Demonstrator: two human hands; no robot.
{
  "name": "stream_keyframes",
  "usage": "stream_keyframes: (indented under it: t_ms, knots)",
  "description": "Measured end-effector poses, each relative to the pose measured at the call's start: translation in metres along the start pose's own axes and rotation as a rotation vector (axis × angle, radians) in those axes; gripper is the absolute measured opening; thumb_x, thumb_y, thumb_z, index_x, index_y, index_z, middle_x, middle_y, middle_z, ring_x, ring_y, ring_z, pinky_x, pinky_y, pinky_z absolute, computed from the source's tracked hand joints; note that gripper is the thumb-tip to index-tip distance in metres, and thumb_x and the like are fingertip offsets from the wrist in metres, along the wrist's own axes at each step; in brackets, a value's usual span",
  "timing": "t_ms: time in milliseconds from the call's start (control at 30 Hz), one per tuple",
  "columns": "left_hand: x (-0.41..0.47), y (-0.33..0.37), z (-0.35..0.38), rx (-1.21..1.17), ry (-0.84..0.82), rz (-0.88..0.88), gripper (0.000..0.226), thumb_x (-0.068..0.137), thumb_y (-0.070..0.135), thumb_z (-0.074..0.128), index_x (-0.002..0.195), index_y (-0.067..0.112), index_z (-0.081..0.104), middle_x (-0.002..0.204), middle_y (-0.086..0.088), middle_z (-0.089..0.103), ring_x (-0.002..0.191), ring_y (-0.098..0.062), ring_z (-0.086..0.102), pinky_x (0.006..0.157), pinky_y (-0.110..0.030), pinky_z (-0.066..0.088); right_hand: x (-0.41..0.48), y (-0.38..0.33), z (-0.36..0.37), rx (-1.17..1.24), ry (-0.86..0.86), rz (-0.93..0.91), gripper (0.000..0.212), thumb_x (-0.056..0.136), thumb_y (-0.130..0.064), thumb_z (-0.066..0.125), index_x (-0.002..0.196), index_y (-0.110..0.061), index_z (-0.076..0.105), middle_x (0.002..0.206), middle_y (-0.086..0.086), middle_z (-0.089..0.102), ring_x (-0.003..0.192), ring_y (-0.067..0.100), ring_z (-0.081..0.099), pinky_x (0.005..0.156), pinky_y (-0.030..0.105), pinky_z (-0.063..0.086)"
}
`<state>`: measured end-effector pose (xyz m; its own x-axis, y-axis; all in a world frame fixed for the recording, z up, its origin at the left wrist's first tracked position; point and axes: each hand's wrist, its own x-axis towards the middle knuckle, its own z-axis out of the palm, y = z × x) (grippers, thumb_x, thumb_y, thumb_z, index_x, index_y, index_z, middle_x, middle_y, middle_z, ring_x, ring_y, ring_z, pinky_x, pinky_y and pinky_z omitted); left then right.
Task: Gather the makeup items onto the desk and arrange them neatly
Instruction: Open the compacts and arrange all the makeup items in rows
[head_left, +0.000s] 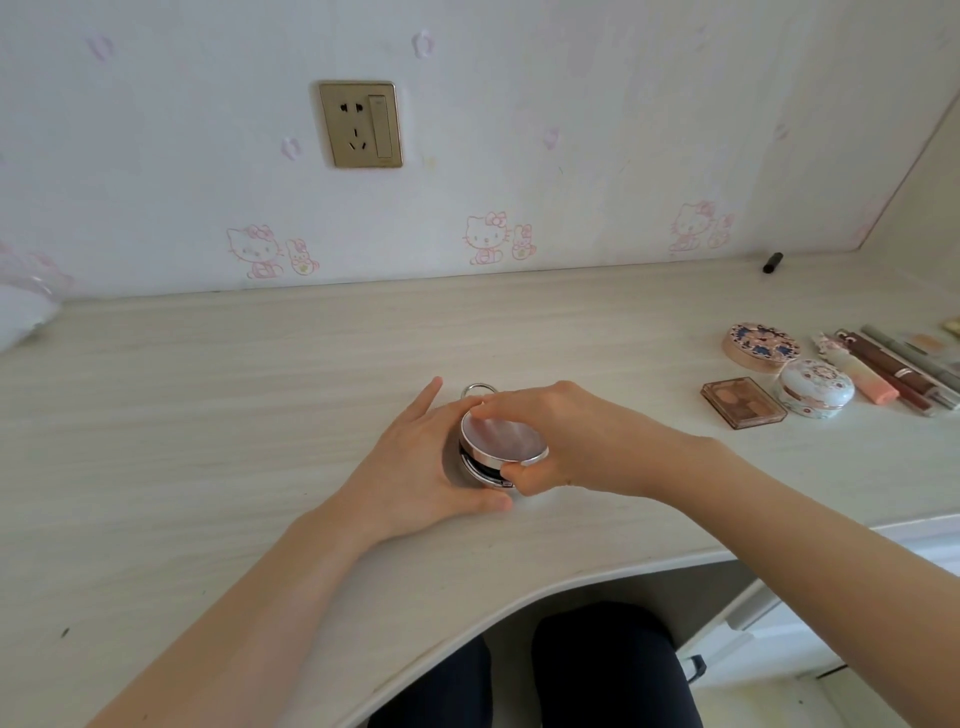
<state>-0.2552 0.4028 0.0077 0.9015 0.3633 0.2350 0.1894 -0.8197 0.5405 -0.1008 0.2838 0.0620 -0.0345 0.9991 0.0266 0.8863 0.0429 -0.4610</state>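
Step in hand, judged from the layout: positioning one item on the desk (208, 415) before it joins the arranged group.

At far left, a clear plastic bag (21, 312) lies against the wall. Left of centre, the left hand (415, 457) rests on the desk with fingers largely straight, laid against the side of the silver compact (506, 441) and bracing it without closing round it. The silver compact sits at the desk's centre, near the front edge. It is round, with a pinkish reflective lid, a metal rim and a ring handle (479, 388) at its far side. A dark gap under the lid suggests that it is ajar. The right hand (571, 441) pinches the lid, fingers on its far edge and thumb at its near edge.

Well apart to the right stand a square palette (743, 401), two decorated round cases (815, 387) and a row of tubes (893, 371).

Next move likely calls for pressing the lid closed, then carrying the compact rightward to a spot beside the palette.
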Motion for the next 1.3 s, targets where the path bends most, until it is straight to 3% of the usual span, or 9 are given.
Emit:
stream_keyframes:
  t_ms: [100,233,367,500,733,900,1033,1200,1300]
  knots:
    - [-0.001,-0.002,0.0,0.011,-0.008,-0.061,0.099,0.058,0.068,0.076,0.142,0.034,0.036,0.14,0.029,0.035,0.126,0.031,-0.001,0.111,-0.008,-0.005,-0.001,0.002,0.003,-0.01,0.016,0.004,0.042,0.079,-0.028,0.067,0.119,-0.031,0.056,0.097,-0.014,0.064,0.084,0.009,0.057,0.073,0.031,0.049]
    - [-0.003,-0.006,0.003,-0.01,-0.01,-0.225,0.118,0.048,0.075,0.075,0.147,0.036,0.025,0.15,0.025,0.026,0.144,0.002,-0.001,0.117,-0.027,0.014,-0.001,0.004,0.006,0.005,0.038,0.023,0.037,0.083,-0.032,0.063,0.119,-0.027,0.057,0.099,-0.007,0.066,0.09,0.016,0.058,0.078,0.039,0.049]
    - [-0.005,-0.006,0.004,-0.042,0.016,-0.242,0.12,0.043,0.074,0.076,0.146,0.036,0.027,0.145,0.029,0.032,0.141,0.004,0.008,0.112,-0.023,0.02,-0.002,0.004,0.008,-0.01,0.058,0.032,0.036,0.085,-0.038,0.063,0.119,-0.028,0.058,0.099,-0.012,0.064,0.088,0.013,0.057,0.078,0.035,0.048]
    - [-0.007,-0.006,0.005,-0.128,0.129,-0.259,0.111,0.043,0.071,0.079,0.14,0.038,0.037,0.121,0.041,0.042,0.128,0.011,0.025,0.101,-0.012,0.025,-0.002,0.004,0.012,-0.04,0.054,0.018,0.034,0.089,-0.043,0.059,0.119,-0.029,0.054,0.101,-0.014,0.062,0.085,0.013,0.056,0.075,0.031,0.047]
    - [-0.008,-0.006,0.005,-0.15,0.163,-0.273,0.103,0.046,0.057,0.086,0.136,0.042,0.038,0.107,0.035,0.046,0.113,0.011,0.036,0.086,-0.002,0.028,-0.001,0.005,0.009,-0.065,-0.021,0.052,0.033,0.096,-0.049,0.041,0.125,-0.033,0.048,0.102,-0.01,0.064,0.085,0.014,0.058,0.079,0.035,0.048]
    - [-0.008,-0.006,0.006,-0.169,0.175,-0.29,0.108,0.045,0.055,0.087,0.138,0.044,0.032,0.1,0.037,0.053,0.11,0.022,0.031,0.084,0.005,0.024,0.01,0.009,-0.005,0.012,-0.091,0.101,0.039,0.099,-0.047,0.035,0.131,-0.031,0.05,0.119,-0.003,0.065,0.107,0.017,0.058,0.095,0.039,0.045]
    - [-0.008,-0.005,0.008,-0.195,0.184,-0.308,0.111,0.043,0.058,0.084,0.138,0.048,0.028,0.101,0.034,0.056,0.11,0.023,0.029,0.083,-0.003,0.028,0.018,0.01,-0.013,0.045,-0.152,0.136,0.038,0.101,-0.041,0.033,0.132,-0.029,0.051,0.131,-0.006,0.058,0.12,0.016,0.051,0.105,0.037,0.037]
    - [-0.007,-0.003,0.009,-0.208,0.195,-0.311,0.112,0.042,0.057,0.084,0.138,0.046,0.028,0.098,0.032,0.057,0.111,0.008,0.037,0.082,-0.006,0.028,0.022,0.012,-0.015,0.076,-0.18,0.16,0.041,0.101,-0.04,0.033,0.138,-0.028,0.045,0.138,-0.013,0.05,0.127,0.009,0.043,0.11,0.034,0.032]
    - [-0.006,-0.001,0.01,-0.22,0.204,-0.315,0.114,0.042,0.057,0.084,0.138,0.047,0.025,0.097,0.031,0.056,0.109,0.011,0.038,0.08,-0.006,0.029,0.023,0.014,-0.015,0.183,-0.166,0.182,0.04,0.101,-0.038,0.035,0.137,-0.027,0.047,0.138,-0.014,0.049,0.128,0.006,0.042,0.111,0.034,0.031]
